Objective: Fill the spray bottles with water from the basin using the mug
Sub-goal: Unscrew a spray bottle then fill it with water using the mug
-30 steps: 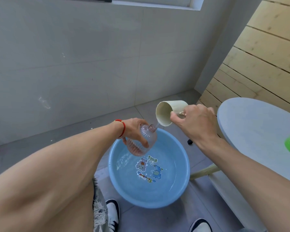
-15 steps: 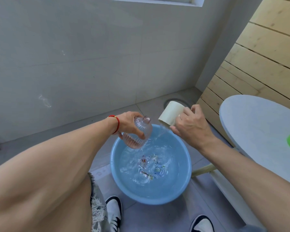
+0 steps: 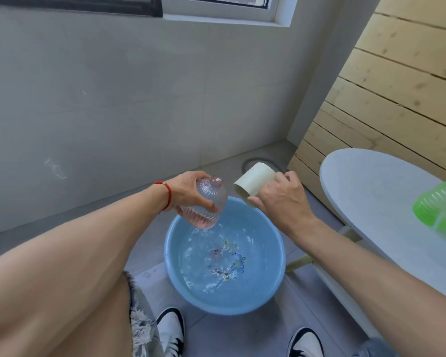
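A blue basin (image 3: 174,266) of rippling water stands on the floor between my feet. My left hand (image 3: 191,191) grips a clear pinkish ribbed spray bottle (image 3: 206,204) without its cap, nearly upright above the basin's far rim, with a little water in its bottom. My right hand (image 3: 281,199) holds a cream mug (image 3: 254,181) by its handle, tipped with its mouth pointing down and left, just right of the bottle's neck. No stream runs from the mug now. A green spray bottle (image 3: 440,207) lies on the white table at the right edge.
A round white table (image 3: 371,197) stands to the right, its leg near the basin. A floor drain (image 3: 258,162) lies behind the mug. Grey tiled wall ahead, wooden panelling on the right. My shoes (image 3: 170,328) flank the basin's near side.
The bottle has been brought from tilted to nearly upright and lifted. The mug has turned further over and stopped pouring. The basin's water, calm a second ago, is now rippled.
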{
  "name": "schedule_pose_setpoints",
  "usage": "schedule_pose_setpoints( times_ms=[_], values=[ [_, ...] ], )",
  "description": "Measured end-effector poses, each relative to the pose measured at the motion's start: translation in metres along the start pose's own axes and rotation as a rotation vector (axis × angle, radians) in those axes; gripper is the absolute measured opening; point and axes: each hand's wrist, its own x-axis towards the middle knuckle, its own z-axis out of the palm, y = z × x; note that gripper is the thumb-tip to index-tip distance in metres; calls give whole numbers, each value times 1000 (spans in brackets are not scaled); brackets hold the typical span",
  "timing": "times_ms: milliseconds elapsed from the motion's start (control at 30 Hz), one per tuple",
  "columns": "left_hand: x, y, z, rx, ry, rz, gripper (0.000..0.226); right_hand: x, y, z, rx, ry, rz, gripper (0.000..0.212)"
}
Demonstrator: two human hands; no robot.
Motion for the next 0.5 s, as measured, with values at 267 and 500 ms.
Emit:
schedule_pose_setpoints(
  times_ms=[267,500],
  values=[
    [-14,6,-7,-7,14,-2,97,-7,-6,2,1088,-659,650,39],
    [-25,12,-6,-65,2,24,95,-21,-8,-14,1002,-455,652,41]
  ],
)
